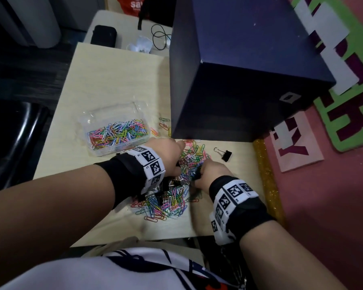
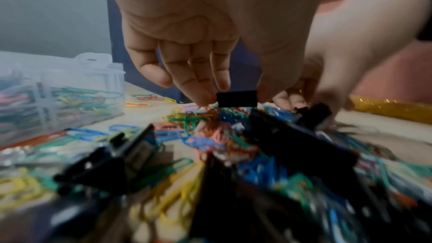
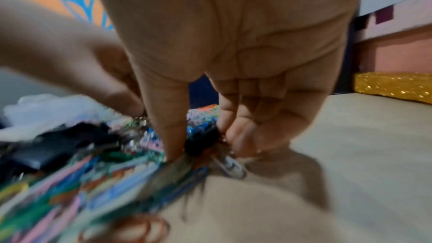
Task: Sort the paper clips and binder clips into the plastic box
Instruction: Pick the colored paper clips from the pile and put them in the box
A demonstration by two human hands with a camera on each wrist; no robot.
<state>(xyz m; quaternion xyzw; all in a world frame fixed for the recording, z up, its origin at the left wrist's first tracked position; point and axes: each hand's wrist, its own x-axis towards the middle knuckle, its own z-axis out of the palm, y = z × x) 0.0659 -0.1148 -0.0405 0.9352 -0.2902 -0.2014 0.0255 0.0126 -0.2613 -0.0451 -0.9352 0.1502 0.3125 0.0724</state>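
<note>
I see both hands down in the mixed clip pile [image 1: 172, 185] at tabletop [image 1: 105, 80] centre. My left hand [image 1: 168, 155] pinches a black binder clip [image 2: 236, 98]; my right hand [image 1: 210, 174] pinches another dark clip [image 3: 201, 143]. The plastic box [image 1: 115, 130] sits at ten o'clock, holding coloured paper clips.

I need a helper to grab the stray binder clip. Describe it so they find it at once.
Start at the big dark blue box on the table. Just in front of it, right of the clip pile, lies one black binder clip alone on bare wood, silver handles pointing left.
</note>
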